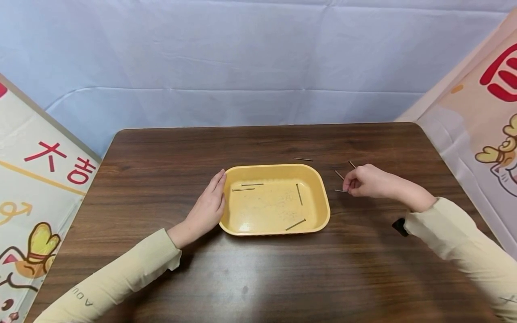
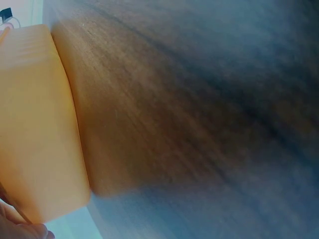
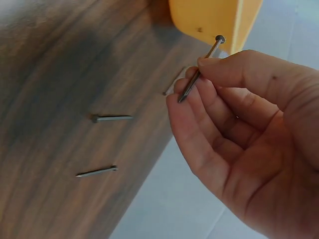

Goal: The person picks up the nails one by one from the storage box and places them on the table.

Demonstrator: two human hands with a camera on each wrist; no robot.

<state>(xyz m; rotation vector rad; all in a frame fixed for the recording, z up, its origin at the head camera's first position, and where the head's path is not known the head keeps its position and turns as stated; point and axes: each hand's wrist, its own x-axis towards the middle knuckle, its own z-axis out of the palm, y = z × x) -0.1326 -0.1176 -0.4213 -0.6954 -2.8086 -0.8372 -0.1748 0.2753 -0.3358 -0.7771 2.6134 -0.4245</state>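
Observation:
A yellow plastic tray (image 1: 274, 169) sits mid-table with several metal nails (image 1: 299, 194) lying loose on its bottom. Against its left end rests my left hand (image 1: 206, 206), fingers straight along the outer wall; the left wrist view catches only fingertips (image 2: 30, 231) at the tray's rim. Right of the tray, my right hand (image 1: 367, 181) pinches a nail (image 3: 212, 52) between thumb and fingers, its head toward the tray. Near that hand two nails (image 3: 112, 118) (image 3: 97, 172) lie on the tabletop. Another nail (image 1: 303, 159) is behind the tray, partly covered by fingers in the right wrist view.
The dark wood-grain table (image 1: 250, 278) extends around the tray, its back edge close to a pale cloth backdrop (image 1: 242, 67). Printed cloth panels hang at the left (image 1: 44, 188) and right (image 1: 484, 125). A small black object (image 1: 400, 226) shows below my right wrist.

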